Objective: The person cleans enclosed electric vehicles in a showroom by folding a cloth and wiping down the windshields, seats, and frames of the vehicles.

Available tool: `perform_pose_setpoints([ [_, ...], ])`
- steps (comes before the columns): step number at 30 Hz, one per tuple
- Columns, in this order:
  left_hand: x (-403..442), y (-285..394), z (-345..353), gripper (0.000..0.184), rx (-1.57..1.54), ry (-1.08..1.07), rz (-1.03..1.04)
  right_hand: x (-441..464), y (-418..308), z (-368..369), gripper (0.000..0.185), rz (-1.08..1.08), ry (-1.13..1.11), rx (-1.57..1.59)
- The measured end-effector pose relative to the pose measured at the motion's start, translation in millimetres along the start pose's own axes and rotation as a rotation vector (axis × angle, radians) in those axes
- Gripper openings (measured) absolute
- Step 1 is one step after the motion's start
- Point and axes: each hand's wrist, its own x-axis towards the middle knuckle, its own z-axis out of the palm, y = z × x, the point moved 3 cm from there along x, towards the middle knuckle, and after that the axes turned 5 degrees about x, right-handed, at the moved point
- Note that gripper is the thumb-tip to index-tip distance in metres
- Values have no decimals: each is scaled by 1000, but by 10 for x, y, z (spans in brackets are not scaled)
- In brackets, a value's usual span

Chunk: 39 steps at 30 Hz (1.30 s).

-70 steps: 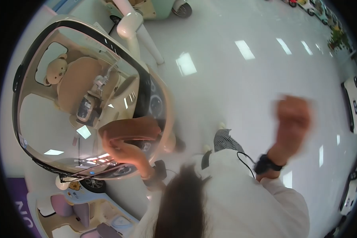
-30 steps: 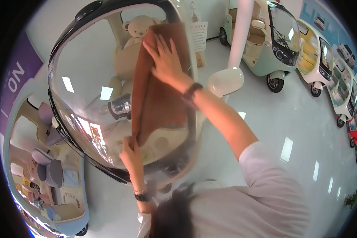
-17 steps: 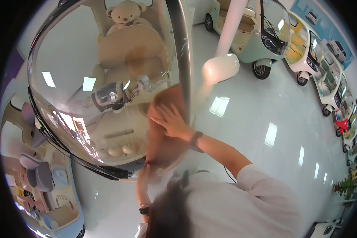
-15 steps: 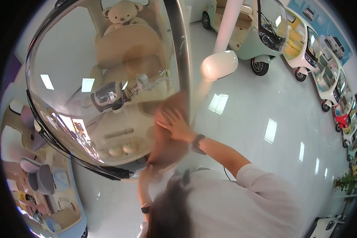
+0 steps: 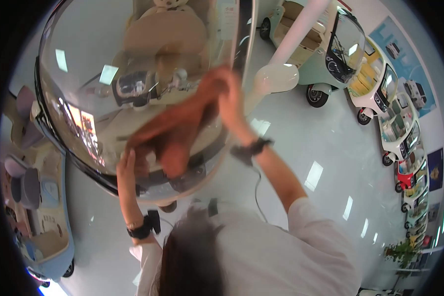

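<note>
A brown cloth (image 5: 180,129) is stretched slantwise in front of the clear curved windshield (image 5: 91,59) of a small vehicle. My left hand (image 5: 126,167) is closed on its lower left end, near the bottom of the windshield. Higher up and to the right, my right hand (image 5: 232,101) grips the other end close to the dark windshield pillar (image 5: 244,29); it is smeared by motion. The cloth sags between the hands, and whether it touches the windshield is hard to tell. Behind the windshield show the handlebar (image 5: 180,81) and a beige seat (image 5: 165,37).
A cream side mirror (image 5: 278,78) juts out right of the pillar. More small vehicles, such as a pale green one (image 5: 320,64), line the right side. A blue and cream vehicle (image 5: 49,222) stands at the left. A potted plant (image 5: 402,252) is at the lower right.
The cloth, earlier bunched upright by the pillar under my right palm, is now spread diagonally. My left hand has moved left and up; my right hand has risen and gripped the upper end.
</note>
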Motion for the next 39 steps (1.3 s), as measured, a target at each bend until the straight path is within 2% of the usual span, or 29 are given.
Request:
perform_pose_setpoints([
  [1, -12, 226, 70, 39, -29, -2, 112, 409, -125, 30, 46, -99, 50, 35],
  [3, 82, 401, 92, 39, -6, -31, 186, 1036, -317, 167, 42, -239, 65, -11],
  [5, 121, 355, 104, 39, -16, -51, 200, 1373, -392, 498, 55, -222, -12, -92],
  [6, 152, 269, 102, 39, -35, -51, 183, 1431, -421, 697, 65, -131, -186, 13],
  [7, 177, 165, 81, 39, -54, -47, 168, 1395, -309, 940, 65, -291, -214, -133],
  [8, 153, 33, 37, 39, -48, -22, 110, 1319, -195, 1185, 66, -451, -238, -277],
  [10, 56, -290, -91, 39, -29, 14, -4, 1057, -341, 1446, 59, -624, -133, -376],
  [11, -4, -512, -169, 39, 25, 38, 26, 954, -256, 1622, 70, -589, -249, -440],
  [13, -205, -854, -304, 41, 38, 56, -58, 674, -398, 1809, 64, -557, -304, -410],
  [15, -487, -937, -286, 42, -79, 116, -264, 331, -418, 1999, 57, -537, -371, -367],
  [18, -725, -1406, -476, 44, -99, -9, -463, -282, -494, 2143, 50, -518, -465, -334],
  [20, -789, -1377, -646, 45, -36, -42, -534, -710, -449, 2204, 55, -517, -548, -253],
  [22, -819, -1337, -796, 47, 5, -37, -557, -1102, -408, 2245, 52, -523, -653, -311],
  [26, -766, -1315, -912, 50, 60, 30, -520, -1697, -440, 2075, 55, -443, -744, -174],
  [28, -743, -1326, -904, 51, 113, 70, -509, -2019, -416, 1929, 53, -512, -781, -324],
  [30, -760, -1392, -891, 53, 169, 135, -494, -2395, -246, 1821, 56, -419, -841, -229],
  [32, -778, -1466, -869, 55, 149, 213, -467, -2437, -209, 1467, 54, -399, -829, -105],
  [34, -744, -1523, -826, 57, 117, 299, -437, -2560, -127, 1166, 52, -373, -837, -121],
  [36, -698, -1494, -732, 57, 72, 389, -400, -2547, -99, 620, 51, -284, -893, -145],
  [38, -664, -1281, -467, 55, 129, 496, -240, -2468, -67, -148, 40, -141, -807, -27],
  [39, -593, -1159, -249, 54, 144, 545, -150, -2544, 136, -361, 35, 188, -1012, -14],
])
